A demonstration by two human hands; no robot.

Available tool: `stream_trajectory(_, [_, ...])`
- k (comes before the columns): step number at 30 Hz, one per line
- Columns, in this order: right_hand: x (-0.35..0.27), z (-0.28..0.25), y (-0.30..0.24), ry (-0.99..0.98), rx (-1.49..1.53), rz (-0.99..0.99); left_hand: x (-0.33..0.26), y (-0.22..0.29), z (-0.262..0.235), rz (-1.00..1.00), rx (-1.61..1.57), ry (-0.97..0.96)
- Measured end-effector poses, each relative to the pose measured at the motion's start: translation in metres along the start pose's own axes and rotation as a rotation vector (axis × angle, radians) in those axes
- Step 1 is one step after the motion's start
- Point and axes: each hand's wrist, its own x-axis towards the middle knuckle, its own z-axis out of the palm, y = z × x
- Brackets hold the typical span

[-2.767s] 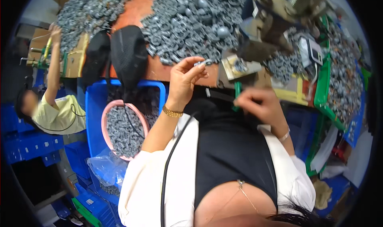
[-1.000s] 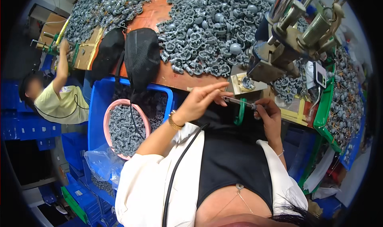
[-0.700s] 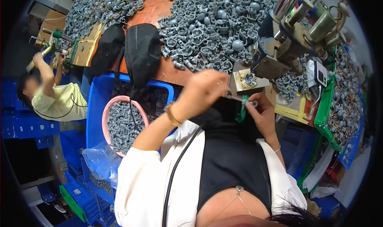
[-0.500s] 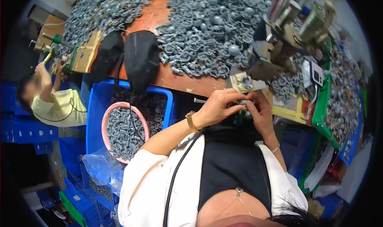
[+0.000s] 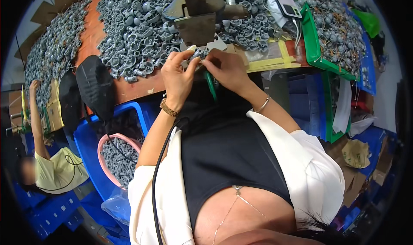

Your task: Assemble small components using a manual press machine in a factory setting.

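At the table's front edge, right under the metal press, my two hands meet. My left hand, with a gold watch at its wrist, pinches a small grey plastic part between thumb and fingers. From the other side my right hand comes close to the same part with its fingers closed. What its fingertips hold, if anything, is too small to make out. Just beyond the fingers lies a pale fixture plate, partly covered by the press head and the hands.
Loose grey plastic parts are heaped on the red-brown table. A green tray and a phone are at the right. Below left, a blue bin holds a pink basket of parts. A co-worker sits far left.
The view has swung, so press and table sit further left in it. My hands have moved up to the press fixture. The co-worker's arm now reaches up toward the far heap.
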Motion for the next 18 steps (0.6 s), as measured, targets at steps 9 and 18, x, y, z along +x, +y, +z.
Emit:
stream_trajectory(9, [0.005, -0.004, 0.006, -0.053, -0.065, -0.002, 0.025, -0.003, -0.002, 0.078, 0.043, -0.153])
stream_trajectory(18, [0.044, -0.062, -0.024, -0.074, 0.164, 0.210, 0.008, -0.007, -0.042, 0.062, 0.111, -0.066])
